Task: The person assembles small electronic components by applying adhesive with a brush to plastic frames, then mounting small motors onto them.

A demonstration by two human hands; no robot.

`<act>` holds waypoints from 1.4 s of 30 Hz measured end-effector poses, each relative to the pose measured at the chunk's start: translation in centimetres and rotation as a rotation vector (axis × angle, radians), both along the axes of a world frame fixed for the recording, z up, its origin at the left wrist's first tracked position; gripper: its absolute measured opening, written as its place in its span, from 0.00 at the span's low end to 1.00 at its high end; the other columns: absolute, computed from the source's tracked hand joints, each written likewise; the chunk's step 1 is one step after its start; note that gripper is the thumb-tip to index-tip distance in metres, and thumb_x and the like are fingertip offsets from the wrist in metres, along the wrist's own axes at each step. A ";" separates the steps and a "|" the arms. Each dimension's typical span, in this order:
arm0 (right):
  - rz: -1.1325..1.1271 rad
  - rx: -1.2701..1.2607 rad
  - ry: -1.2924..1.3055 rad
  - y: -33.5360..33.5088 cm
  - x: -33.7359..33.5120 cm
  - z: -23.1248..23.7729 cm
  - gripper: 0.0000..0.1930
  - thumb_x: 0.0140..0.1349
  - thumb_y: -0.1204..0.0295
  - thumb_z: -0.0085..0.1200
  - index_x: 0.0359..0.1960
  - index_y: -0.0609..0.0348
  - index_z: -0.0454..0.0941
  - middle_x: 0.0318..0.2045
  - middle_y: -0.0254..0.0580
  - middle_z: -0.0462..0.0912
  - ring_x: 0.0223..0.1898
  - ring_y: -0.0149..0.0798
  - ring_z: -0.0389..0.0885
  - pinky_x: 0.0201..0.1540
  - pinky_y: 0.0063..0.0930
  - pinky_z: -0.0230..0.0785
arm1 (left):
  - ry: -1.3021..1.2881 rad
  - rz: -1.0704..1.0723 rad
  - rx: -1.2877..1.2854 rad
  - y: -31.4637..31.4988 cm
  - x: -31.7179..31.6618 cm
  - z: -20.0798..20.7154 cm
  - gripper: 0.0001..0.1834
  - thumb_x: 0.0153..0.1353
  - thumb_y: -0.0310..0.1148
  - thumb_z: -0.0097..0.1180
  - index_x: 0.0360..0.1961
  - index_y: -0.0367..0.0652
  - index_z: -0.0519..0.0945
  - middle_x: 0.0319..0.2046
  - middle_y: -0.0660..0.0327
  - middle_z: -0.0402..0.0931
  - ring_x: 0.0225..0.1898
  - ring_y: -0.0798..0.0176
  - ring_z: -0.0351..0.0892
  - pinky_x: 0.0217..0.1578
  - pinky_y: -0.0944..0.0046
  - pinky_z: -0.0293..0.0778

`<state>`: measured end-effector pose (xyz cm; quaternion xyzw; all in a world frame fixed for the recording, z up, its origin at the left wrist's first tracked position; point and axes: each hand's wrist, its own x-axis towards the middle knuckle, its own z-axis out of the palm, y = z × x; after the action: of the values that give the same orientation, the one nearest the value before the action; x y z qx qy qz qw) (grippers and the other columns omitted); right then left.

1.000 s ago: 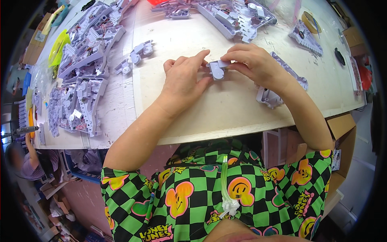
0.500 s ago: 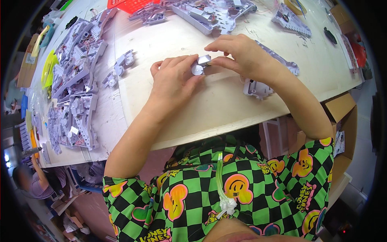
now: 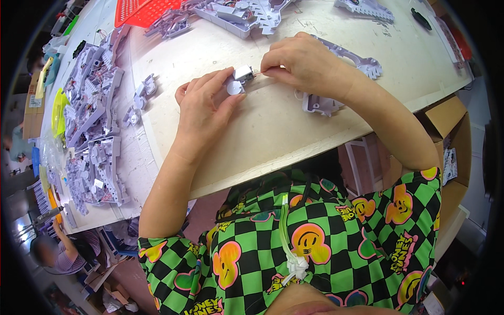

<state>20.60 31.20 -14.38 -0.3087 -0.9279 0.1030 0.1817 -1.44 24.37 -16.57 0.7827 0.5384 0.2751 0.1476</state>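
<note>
Between the thumb and fingers of my left hand (image 3: 203,111) is a small pale grey plastic part (image 3: 235,88) with a round cup. A silvery boxy motor (image 3: 243,73) sits at its upper end. Thin reddish wires (image 3: 257,74) run from the motor's right side to my right hand (image 3: 300,64), whose fingertips are pinched on them. Beneath my right forearm lies a grey plastic housing piece (image 3: 321,105), partly hidden. Beyond that forearm is a longer grey housing piece (image 3: 365,65).
Many grey plastic assemblies (image 3: 94,113) are heaped along the table's left side. Two small grey parts (image 3: 146,88) lie nearer me. A red basket (image 3: 137,13) and a large grey housing (image 3: 231,23) stand at the back. Right of the table is an open cardboard box (image 3: 446,118); a person (image 3: 73,252) is at far left.
My right fingers, spread near the motor before, are now closed on the wires. The motor has turned a little in my left hand. The whole view has shifted slightly.
</note>
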 end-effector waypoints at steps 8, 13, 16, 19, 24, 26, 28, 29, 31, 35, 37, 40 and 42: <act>0.061 -0.052 0.023 -0.7 -0.3 0.5 0.07 0.55 0.69 0.53 0.29 0.56 0.80 0.26 0.44 0.81 0.30 0.46 0.79 0.34 0.36 0.70 | -0.007 0.002 0.017 0.1 -0.1 -0.1 0.23 0.50 0.38 0.62 0.49 0.44 0.77 0.43 0.59 0.78 0.45 0.59 0.73 0.53 0.56 0.52; -0.151 -0.252 -0.039 -0.7 -0.9 0.1 0.08 0.57 0.68 0.51 0.31 0.58 0.80 0.27 0.48 0.81 0.33 0.49 0.80 0.38 0.38 0.71 | -0.015 0.005 0.005 0.2 0.0 -0.1 0.23 0.49 0.37 0.62 0.48 0.44 0.77 0.43 0.58 0.78 0.44 0.59 0.73 0.53 0.55 0.52; -0.096 -0.287 -0.094 -0.6 -1.2 0.9 0.08 0.57 0.68 0.51 0.32 0.58 0.80 0.27 0.48 0.81 0.32 0.48 0.80 0.38 0.38 0.71 | -0.011 0.004 0.009 0.1 -0.2 -0.1 0.23 0.49 0.37 0.62 0.48 0.44 0.77 0.43 0.58 0.78 0.44 0.59 0.73 0.53 0.54 0.52; -0.120 -0.255 -0.166 -0.5 -1.2 0.7 0.08 0.55 0.68 0.52 0.31 0.57 0.80 0.28 0.46 0.81 0.34 0.47 0.80 0.39 0.38 0.71 | -0.003 0.002 0.015 0.1 0.0 -0.1 0.23 0.49 0.38 0.63 0.48 0.44 0.77 0.43 0.58 0.78 0.44 0.59 0.73 0.54 0.54 0.52; -0.093 -0.156 -0.066 -0.6 -1.2 -0.2 0.06 0.54 0.70 0.52 0.30 0.56 0.80 0.31 0.41 0.79 0.36 0.45 0.79 0.40 0.37 0.70 | 0.002 0.001 0.013 -0.1 -0.1 0.0 0.24 0.49 0.38 0.63 0.49 0.45 0.77 0.43 0.59 0.78 0.44 0.59 0.73 0.54 0.54 0.52; -0.095 -0.142 -0.039 -0.5 -1.2 -0.5 0.06 0.53 0.71 0.52 0.29 0.56 0.80 0.32 0.40 0.78 0.36 0.45 0.78 0.40 0.37 0.70 | 0.002 0.000 0.012 -0.1 -0.1 0.0 0.24 0.49 0.38 0.63 0.49 0.45 0.77 0.43 0.59 0.78 0.45 0.59 0.73 0.54 0.54 0.52; -0.069 -0.138 -0.040 -0.3 -1.2 -0.5 0.05 0.53 0.70 0.52 0.29 0.56 0.79 0.32 0.40 0.78 0.36 0.45 0.78 0.40 0.37 0.70 | -0.001 -0.001 0.010 0.1 0.0 -0.1 0.24 0.49 0.38 0.63 0.49 0.46 0.77 0.43 0.60 0.78 0.45 0.59 0.73 0.54 0.54 0.52; -0.069 -0.136 -0.040 -0.1 -1.1 -0.6 0.05 0.53 0.70 0.52 0.29 0.56 0.79 0.32 0.40 0.78 0.36 0.45 0.78 0.40 0.37 0.70 | -0.001 -0.001 0.012 0.1 0.0 -0.1 0.24 0.49 0.38 0.63 0.49 0.46 0.77 0.43 0.60 0.78 0.45 0.59 0.73 0.54 0.54 0.52; -0.069 -0.114 -0.025 0.2 -0.8 -0.5 0.05 0.53 0.71 0.52 0.29 0.56 0.78 0.30 0.40 0.78 0.35 0.45 0.78 0.38 0.37 0.70 | -0.008 -0.008 -0.001 0.5 0.2 -0.2 0.24 0.49 0.38 0.63 0.49 0.46 0.77 0.43 0.60 0.78 0.45 0.59 0.73 0.54 0.53 0.52; -0.043 -0.143 0.019 0.6 -0.9 0.2 0.04 0.54 0.70 0.52 0.27 0.55 0.77 0.29 0.40 0.78 0.33 0.45 0.78 0.36 0.38 0.69 | 0.007 0.011 0.046 0.7 -0.1 0.0 0.23 0.49 0.37 0.62 0.48 0.47 0.77 0.43 0.60 0.78 0.45 0.59 0.73 0.53 0.52 0.52; 0.044 0.008 0.033 0.5 -1.3 0.4 0.04 0.54 0.70 0.53 0.26 0.56 0.75 0.27 0.42 0.77 0.31 0.47 0.78 0.34 0.39 0.68 | 0.025 0.029 0.035 0.4 -0.5 0.4 0.22 0.48 0.37 0.62 0.46 0.47 0.78 0.42 0.60 0.78 0.45 0.58 0.74 0.52 0.51 0.54; 0.107 0.038 0.054 0.1 -2.4 0.8 0.05 0.53 0.70 0.56 0.26 0.56 0.74 0.25 0.44 0.75 0.29 0.49 0.75 0.32 0.41 0.65 | -0.043 0.015 0.073 0.0 -1.2 -0.1 0.23 0.44 0.34 0.63 0.45 0.46 0.78 0.38 0.62 0.79 0.39 0.62 0.76 0.47 0.52 0.58; 0.065 0.049 0.021 -0.5 -1.3 0.6 0.05 0.50 0.73 0.57 0.27 0.56 0.74 0.24 0.40 0.75 0.30 0.47 0.73 0.33 0.38 0.61 | -0.047 -0.003 0.075 0.6 -0.3 -1.5 0.22 0.45 0.36 0.62 0.45 0.47 0.78 0.39 0.60 0.78 0.43 0.59 0.76 0.47 0.48 0.58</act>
<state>19.26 30.72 -13.74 -0.2729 -0.9378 0.0891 0.1954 -1.73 24.95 -18.08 0.7817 0.5231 0.3131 0.1313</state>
